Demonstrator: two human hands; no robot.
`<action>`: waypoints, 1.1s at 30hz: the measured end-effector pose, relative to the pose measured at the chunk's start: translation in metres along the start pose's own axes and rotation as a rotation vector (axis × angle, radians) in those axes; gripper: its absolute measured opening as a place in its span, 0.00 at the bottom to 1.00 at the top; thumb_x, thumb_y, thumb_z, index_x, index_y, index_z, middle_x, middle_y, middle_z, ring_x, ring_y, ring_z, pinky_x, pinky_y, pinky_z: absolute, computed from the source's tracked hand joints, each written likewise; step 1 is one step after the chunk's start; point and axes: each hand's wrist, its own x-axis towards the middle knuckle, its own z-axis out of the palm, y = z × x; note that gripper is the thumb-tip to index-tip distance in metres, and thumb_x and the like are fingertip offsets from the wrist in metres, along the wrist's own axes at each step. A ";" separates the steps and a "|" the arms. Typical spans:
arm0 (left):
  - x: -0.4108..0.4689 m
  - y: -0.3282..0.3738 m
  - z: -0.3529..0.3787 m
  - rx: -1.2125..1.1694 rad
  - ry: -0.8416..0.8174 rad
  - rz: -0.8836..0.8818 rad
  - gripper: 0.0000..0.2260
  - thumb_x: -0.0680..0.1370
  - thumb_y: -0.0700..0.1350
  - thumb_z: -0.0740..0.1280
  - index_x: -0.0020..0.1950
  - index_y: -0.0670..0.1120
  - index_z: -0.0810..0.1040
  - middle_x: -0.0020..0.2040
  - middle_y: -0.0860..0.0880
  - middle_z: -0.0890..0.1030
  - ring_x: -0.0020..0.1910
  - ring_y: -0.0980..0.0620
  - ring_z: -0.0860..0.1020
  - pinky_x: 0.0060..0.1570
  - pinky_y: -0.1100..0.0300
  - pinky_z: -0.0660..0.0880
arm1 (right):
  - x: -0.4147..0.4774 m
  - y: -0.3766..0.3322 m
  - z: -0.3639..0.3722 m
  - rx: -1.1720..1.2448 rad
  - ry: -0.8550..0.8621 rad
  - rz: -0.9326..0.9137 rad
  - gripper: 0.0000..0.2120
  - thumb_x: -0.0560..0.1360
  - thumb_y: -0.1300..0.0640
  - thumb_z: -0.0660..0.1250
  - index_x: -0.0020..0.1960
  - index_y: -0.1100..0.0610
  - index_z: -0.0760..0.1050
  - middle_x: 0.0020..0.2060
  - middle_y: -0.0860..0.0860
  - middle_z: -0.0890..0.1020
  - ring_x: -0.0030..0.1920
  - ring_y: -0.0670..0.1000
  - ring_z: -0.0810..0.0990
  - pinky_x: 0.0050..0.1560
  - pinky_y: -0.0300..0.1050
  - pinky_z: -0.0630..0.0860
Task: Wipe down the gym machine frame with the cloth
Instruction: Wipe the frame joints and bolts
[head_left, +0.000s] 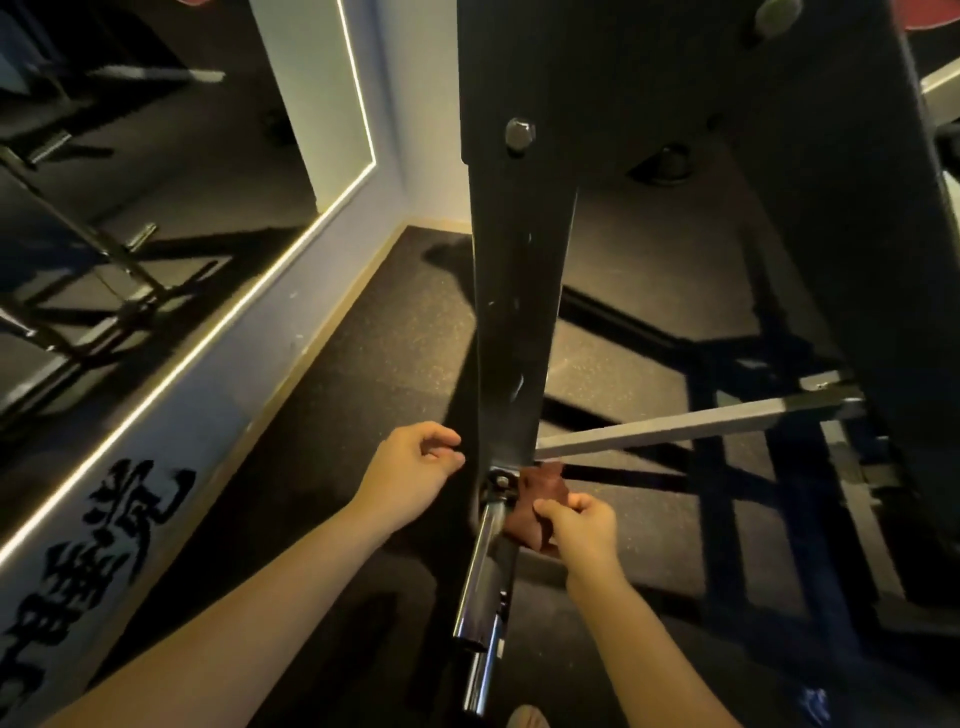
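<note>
Two hands were positioned low at centre frame, either side of the black frame upright (519, 322). The right hand (579, 525) gripped the reddish-brown cloth (535, 499), bunched under curled fingers and thumb, against the bolted joint (501, 480) at the upright's foot, apparently to clean that corner. Most of the cloth projected above and left of the fingers. The left hand (410, 475) hung just beside the upright, loosely curled, holding nothing.
</note>
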 end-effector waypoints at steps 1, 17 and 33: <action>0.005 0.001 -0.001 0.029 -0.003 0.022 0.10 0.80 0.45 0.71 0.61 0.52 0.81 0.52 0.57 0.82 0.53 0.60 0.80 0.54 0.64 0.75 | 0.007 0.003 0.003 0.018 0.033 0.008 0.04 0.77 0.62 0.72 0.49 0.57 0.78 0.46 0.55 0.85 0.47 0.53 0.85 0.53 0.55 0.83; 0.102 0.008 -0.017 0.163 -0.183 0.228 0.07 0.78 0.47 0.74 0.55 0.50 0.84 0.46 0.53 0.84 0.46 0.56 0.81 0.53 0.58 0.79 | 0.032 -0.001 0.113 0.352 0.462 0.108 0.11 0.79 0.62 0.69 0.61 0.57 0.78 0.53 0.54 0.83 0.55 0.53 0.83 0.60 0.55 0.82; 0.129 0.031 -0.054 0.121 -0.263 0.505 0.05 0.77 0.53 0.74 0.51 0.55 0.81 0.46 0.60 0.81 0.47 0.61 0.79 0.56 0.60 0.75 | 0.010 -0.060 0.145 0.491 0.618 -0.110 0.06 0.80 0.59 0.67 0.55 0.56 0.81 0.51 0.53 0.84 0.53 0.53 0.83 0.60 0.57 0.81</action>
